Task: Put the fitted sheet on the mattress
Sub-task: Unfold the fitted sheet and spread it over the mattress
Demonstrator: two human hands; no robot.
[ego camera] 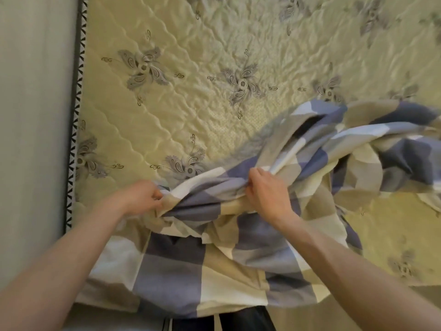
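Both hands, left hand (143,198) and right hand (265,191), grip clamped on bunched checked fitted sheet (181,266) over near mattress (191,68); soft, light, hold by hem.

Pale wall (35,115) at left, dark trousers (245,318) at bottom edge, grey floor (114,318) strip beside them

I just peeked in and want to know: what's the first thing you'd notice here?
The big checked fitted sheet, blue, beige and white, bunched in a heap at the near edge of the bed. The left hand and right hand both grip its gathered fabric in the middle. Behind it lies the bare yellowish quilted mattress with grey flower patterns, running along the wall on the left.
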